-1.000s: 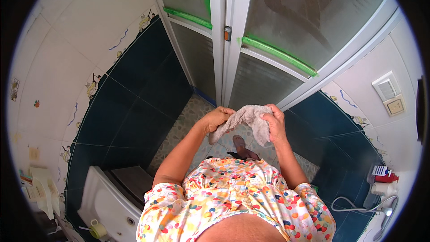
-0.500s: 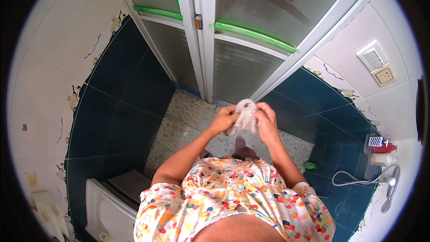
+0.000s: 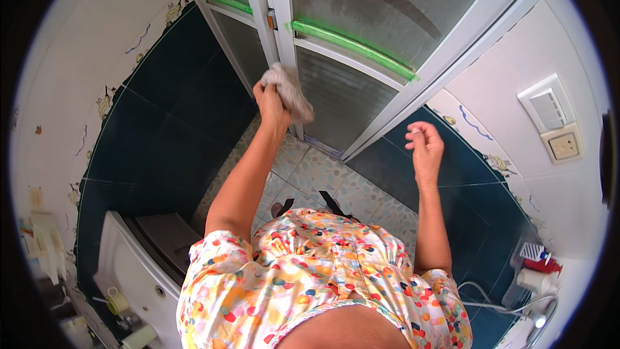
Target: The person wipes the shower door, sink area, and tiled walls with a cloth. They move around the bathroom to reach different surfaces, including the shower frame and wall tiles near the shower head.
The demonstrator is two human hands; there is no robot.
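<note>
A pale greyish-white cloth [image 3: 294, 95] hangs bunched from my left hand [image 3: 274, 105], whose fingers are closed round it. It is held up in front of the white door frame [image 3: 272, 22] where the two frosted-glass door panels meet. My right hand [image 3: 426, 145] is raised on its own to the right, before the dark tiled wall. Its fingers are curled in and nothing shows in them. The lower frosted panel [image 3: 339, 94] lies between my two hands. A green strip [image 3: 355, 50] runs along the crossbar above that panel.
A white washbasin [image 3: 123, 265] stands at my lower left, with a yellow cup [image 3: 117, 300] by it. On the right wall are a switch and socket plate [image 3: 552, 116]. Lower right, bottles [image 3: 539, 271] and a shower hose [image 3: 494, 307] hang near the wall. Patterned tiles cover the floor [image 3: 310, 174].
Both hands were on the cloth together. Now the left hand alone has carried it up and left to the door frame, while the right has let go and moved right and up.
</note>
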